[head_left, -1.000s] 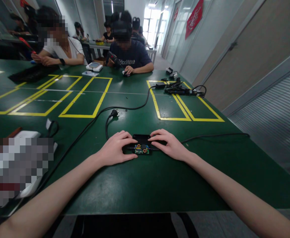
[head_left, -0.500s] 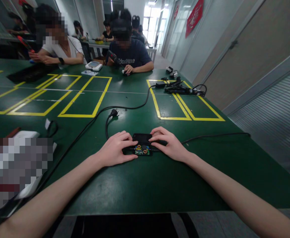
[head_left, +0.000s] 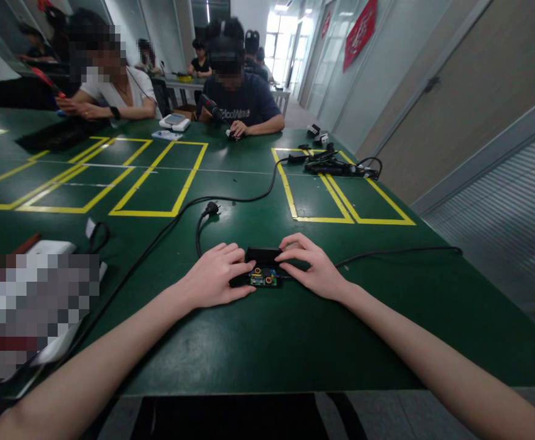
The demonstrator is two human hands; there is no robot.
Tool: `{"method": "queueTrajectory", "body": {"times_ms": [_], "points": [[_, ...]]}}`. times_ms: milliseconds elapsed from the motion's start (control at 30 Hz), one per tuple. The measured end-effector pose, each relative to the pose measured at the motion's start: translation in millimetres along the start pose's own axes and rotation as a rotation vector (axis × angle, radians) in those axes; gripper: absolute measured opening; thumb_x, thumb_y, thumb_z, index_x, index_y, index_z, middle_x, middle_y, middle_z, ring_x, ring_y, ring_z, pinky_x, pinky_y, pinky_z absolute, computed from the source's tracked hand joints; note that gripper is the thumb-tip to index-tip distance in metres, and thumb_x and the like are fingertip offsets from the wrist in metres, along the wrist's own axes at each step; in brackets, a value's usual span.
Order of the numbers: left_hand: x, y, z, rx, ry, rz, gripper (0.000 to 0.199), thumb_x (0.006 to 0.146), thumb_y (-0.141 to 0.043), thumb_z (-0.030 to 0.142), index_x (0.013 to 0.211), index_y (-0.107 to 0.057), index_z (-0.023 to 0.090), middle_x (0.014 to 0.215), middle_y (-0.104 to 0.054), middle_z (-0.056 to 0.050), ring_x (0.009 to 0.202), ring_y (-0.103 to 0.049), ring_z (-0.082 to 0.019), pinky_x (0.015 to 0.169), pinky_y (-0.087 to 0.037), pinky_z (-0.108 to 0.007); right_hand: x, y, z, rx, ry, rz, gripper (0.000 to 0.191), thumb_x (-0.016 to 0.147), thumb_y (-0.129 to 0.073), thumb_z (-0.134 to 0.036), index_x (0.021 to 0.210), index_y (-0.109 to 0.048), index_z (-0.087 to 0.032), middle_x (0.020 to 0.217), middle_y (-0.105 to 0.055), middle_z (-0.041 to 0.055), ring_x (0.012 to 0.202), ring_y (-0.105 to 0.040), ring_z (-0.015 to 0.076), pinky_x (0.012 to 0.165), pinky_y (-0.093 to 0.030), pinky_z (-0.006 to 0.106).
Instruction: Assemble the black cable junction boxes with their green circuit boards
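In front of me lies an opened black power adapter case with a green circuit board and copper-wound coils showing. Behind the board, the black adapter cover stands tilted. My left hand is closed round the left end of the case, its thumb at the near side and its fingers by the board and cover. My right hand pinches the cover's right end between thumb and fingers. Its grip hides part of the edge. A black cable runs out to the right.
A power plug on a short cord lies beyond my left hand. A long black cable crosses the green table towards a bundle of adapters. Blurred-out items lie at left. Two people sit opposite, one holding a power screwdriver.
The adapter cover has tipped up from a flatter pose, its face turning darker and leaning over the board's far edge. Both hands stay almost in place.
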State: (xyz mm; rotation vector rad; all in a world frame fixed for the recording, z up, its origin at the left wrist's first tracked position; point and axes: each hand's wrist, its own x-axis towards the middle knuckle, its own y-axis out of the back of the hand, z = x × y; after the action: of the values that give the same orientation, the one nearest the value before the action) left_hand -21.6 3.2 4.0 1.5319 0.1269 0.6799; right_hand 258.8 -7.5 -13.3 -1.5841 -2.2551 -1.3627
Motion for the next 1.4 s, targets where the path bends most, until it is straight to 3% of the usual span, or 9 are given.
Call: {"method": "queueTrajectory", "body": {"times_ms": [167, 300, 400, 567, 800, 1167, 1300, 1400], "points": [[1, 1.9, 0, 0.048, -0.042, -0.007, 0.033, 0.098, -0.066, 0.044, 0.111, -0.073, 0.015, 0.089, -0.064, -0.006, 0.085, -0.059, -0.021, 0.073, -0.042, -0.035, 1, -4, -3, 0.077, -0.02, 0.034, 0.027, 0.094, -0.063, -0.015, 0.119, -0.064, -0.024, 0.115, -0.062, 0.0091, 0.097, -0.066, 0.0197, 0.074, -0.064, 0.033], [1, 2.2, 1, 0.058, -0.049, -0.006, 0.031, 0.099, -0.066, 0.043, 0.108, -0.074, 0.015, 0.086, -0.064, -0.006, 0.083, -0.058, -0.021, 0.072, -0.04, -0.034, 2, -3, -4, 0.064, -0.049, -0.017, 0.036, 0.096, -0.06, -0.015, 0.131, -0.063, -0.025, 0.115, -0.066, 0.0092, 0.092, -0.066, 0.019, 0.077, -0.063, 0.035], [1, 1.8, 2, 0.045, -0.056, 0.005, 0.03, 0.099, -0.067, 0.042, 0.105, -0.074, 0.014, 0.085, -0.064, -0.006, 0.081, -0.058, -0.021, 0.071, -0.039, -0.034, 2, -1, -5, 0.066, -0.038, -0.044, 0.03, 0.097, -0.061, -0.017, 0.125, -0.068, -0.023, 0.115, -0.067, 0.0089, 0.086, -0.066, 0.0165, 0.079, -0.062, 0.034], [1, 0.8, 1, 0.034, -0.049, 0.009, 0.028, 0.099, -0.067, 0.042, 0.099, -0.074, 0.015, 0.084, -0.064, -0.005, 0.08, -0.057, -0.02, 0.07, -0.038, -0.034, 4, 1, -7, 0.111, -0.004, -0.014, 0.021, 0.102, -0.06, -0.024, 0.118, -0.073, -0.021, 0.11, -0.07, 0.0089, 0.099, -0.068, 0.0196, 0.084, -0.061, 0.035], [2, 2.1, 3, 0.036, -0.057, 0.02, 0.029, 0.099, -0.067, 0.042, 0.09, -0.072, 0.016, 0.081, -0.063, -0.004, 0.079, -0.057, -0.02, 0.069, -0.038, -0.033, 4, 4, -10, 0.22, -0.093, -0.052, 0.022, 0.103, -0.06, -0.035, 0.111, -0.076, -0.022, 0.105, -0.068, 0.0081, 0.093, -0.068, 0.0175, 0.08, -0.061, 0.032], [-5, -8.3, -1, 0.003, -0.046, 0.111, 0.031, 0.102, -0.061, 0.043, 0.089, -0.073, 0.018, 0.076, -0.065, -0.003, 0.074, -0.059, -0.017, 0.069, -0.045, -0.031, 7, 13, -14, 0.206, -0.112, -0.166, 0.018, 0.099, -0.068, -0.036, 0.106, -0.077, -0.021, 0.098, -0.063, 0.0054, 0.088, -0.064, 0.0182, 0.08, -0.058, 0.036], [-5, -5.3, -4, -0.014, -0.083, 0.183, 0.036, 0.102, -0.061, 0.046, 0.08, -0.067, 0.019, 0.071, -0.062, -0.002, 0.069, -0.057, -0.016, 0.066, -0.045, -0.029, 7, 13, -12, 0.195, -0.064, -0.161, 0.015, 0.098, -0.07, -0.032, 0.104, -0.077, -0.02, 0.093, -0.063, 0.0041, 0.087, -0.064, 0.0179, 0.082, -0.056, 0.036], [-3, 0.1, -5, -0.04, -0.032, 0.18, 0.037, 0.098, -0.065, 0.05, 0.08, -0.061, 0.019, 0.077, -0.064, -0.003, 0.073, -0.059, -0.018, 0.067, -0.046, -0.03, 5, 11, -12, 0.183, -0.042, -0.179, 0.013, 0.096, -0.071, -0.03, 0.103, -0.077, -0.02, 0.093, -0.062, 0.0042, 0.089, -0.065, 0.0186, 0.085, -0.056, 0.038]]}}
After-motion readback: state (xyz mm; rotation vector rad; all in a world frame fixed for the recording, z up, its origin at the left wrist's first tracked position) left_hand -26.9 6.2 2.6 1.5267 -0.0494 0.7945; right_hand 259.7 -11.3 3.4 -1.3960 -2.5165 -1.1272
